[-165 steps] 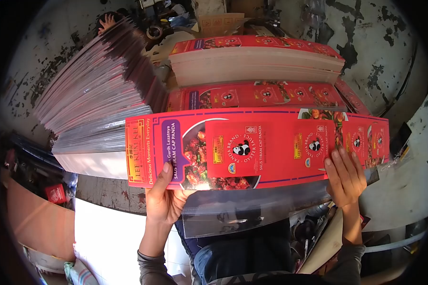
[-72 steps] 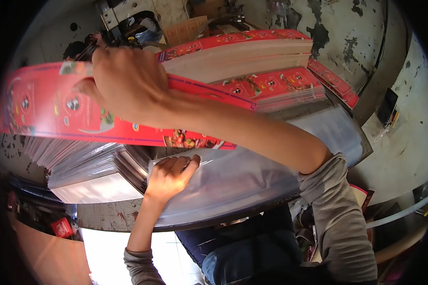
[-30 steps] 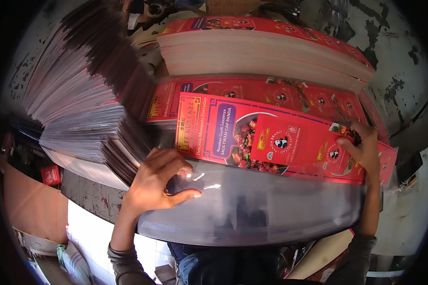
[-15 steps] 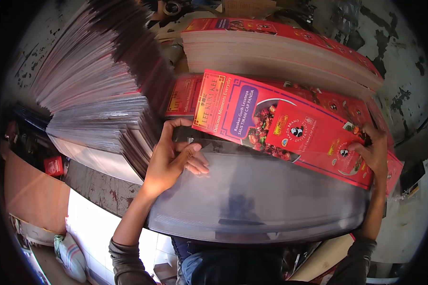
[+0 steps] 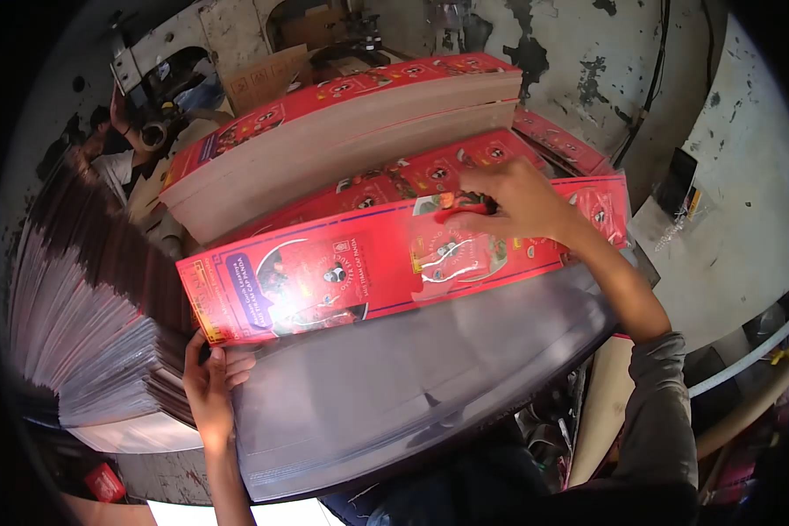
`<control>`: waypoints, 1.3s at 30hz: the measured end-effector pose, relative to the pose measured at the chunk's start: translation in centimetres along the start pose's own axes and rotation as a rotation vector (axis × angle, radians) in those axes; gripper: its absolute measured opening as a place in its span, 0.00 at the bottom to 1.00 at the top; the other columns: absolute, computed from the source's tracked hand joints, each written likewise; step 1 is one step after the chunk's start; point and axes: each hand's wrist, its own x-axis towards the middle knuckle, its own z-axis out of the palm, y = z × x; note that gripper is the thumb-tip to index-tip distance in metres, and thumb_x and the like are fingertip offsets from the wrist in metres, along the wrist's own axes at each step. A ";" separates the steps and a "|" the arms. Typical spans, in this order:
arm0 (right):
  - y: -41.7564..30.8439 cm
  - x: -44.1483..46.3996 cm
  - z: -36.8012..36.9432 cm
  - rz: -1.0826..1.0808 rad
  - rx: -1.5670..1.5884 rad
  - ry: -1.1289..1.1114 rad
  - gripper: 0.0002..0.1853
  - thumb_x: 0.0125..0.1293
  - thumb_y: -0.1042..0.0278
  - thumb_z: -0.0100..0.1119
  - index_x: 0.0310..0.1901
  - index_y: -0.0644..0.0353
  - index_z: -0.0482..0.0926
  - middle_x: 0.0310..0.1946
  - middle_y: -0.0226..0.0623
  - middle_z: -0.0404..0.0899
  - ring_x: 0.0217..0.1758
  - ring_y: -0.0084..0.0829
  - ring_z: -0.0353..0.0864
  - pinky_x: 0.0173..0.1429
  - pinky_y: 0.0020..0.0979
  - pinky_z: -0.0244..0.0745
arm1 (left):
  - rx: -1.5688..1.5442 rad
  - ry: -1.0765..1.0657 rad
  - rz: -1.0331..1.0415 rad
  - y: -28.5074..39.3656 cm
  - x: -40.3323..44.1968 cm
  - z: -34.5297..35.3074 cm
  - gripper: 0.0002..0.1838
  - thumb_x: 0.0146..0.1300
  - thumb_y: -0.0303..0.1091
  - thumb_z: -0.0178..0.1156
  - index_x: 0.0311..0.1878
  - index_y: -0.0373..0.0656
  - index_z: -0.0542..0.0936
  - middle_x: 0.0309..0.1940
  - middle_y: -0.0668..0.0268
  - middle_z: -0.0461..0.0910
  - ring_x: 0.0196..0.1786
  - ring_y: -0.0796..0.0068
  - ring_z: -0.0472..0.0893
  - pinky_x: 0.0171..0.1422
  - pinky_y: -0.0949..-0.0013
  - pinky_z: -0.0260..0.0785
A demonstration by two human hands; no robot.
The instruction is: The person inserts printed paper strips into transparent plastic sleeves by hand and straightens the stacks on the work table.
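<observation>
One long, red printed card strip (image 5: 386, 254) slants across the head view, along the far side of a broad stack of clear plastic sheets (image 5: 430, 377). The curled right hand (image 5: 522, 206) grasps it toward its right end; the left hand (image 5: 210, 386) touches its lower-left corner, whether pinching I cannot tell. Behind stands a tall, pale-sided, red-topped stack of cards (image 5: 342, 131); leftward, a fanned, grey-edged pile (image 5: 105, 368).
</observation>
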 end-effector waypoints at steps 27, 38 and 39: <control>-4.0 3.4 3.2 0.093 0.127 -0.046 0.26 0.56 0.44 0.59 0.25 0.66 0.75 0.12 0.46 0.69 0.14 0.41 0.71 0.23 0.37 0.67 | 0.116 0.097 0.138 0.9 -0.9 0.6 0.22 0.70 0.35 0.43 0.64 0.40 0.54 0.20 0.62 0.75 0.10 0.82 0.69 0.09 0.81 0.55; -4.6 2.6 2.9 0.220 0.225 0.067 0.20 0.52 0.54 0.68 0.29 0.66 0.76 0.14 0.37 0.69 0.14 0.25 0.64 0.21 0.28 0.63 | -0.100 -0.228 -0.077 2.6 -0.6 -0.7 0.34 0.65 0.33 0.53 0.67 0.36 0.45 0.36 0.49 0.80 0.40 0.60 0.83 0.40 0.68 0.76; -4.7 2.6 2.9 0.240 0.227 0.049 0.19 0.52 0.56 0.68 0.30 0.66 0.75 0.15 0.36 0.69 0.15 0.24 0.64 0.21 0.28 0.63 | -0.110 -0.232 -0.077 2.6 -0.7 -0.6 0.34 0.65 0.31 0.53 0.67 0.36 0.45 0.36 0.48 0.80 0.40 0.60 0.83 0.41 0.68 0.76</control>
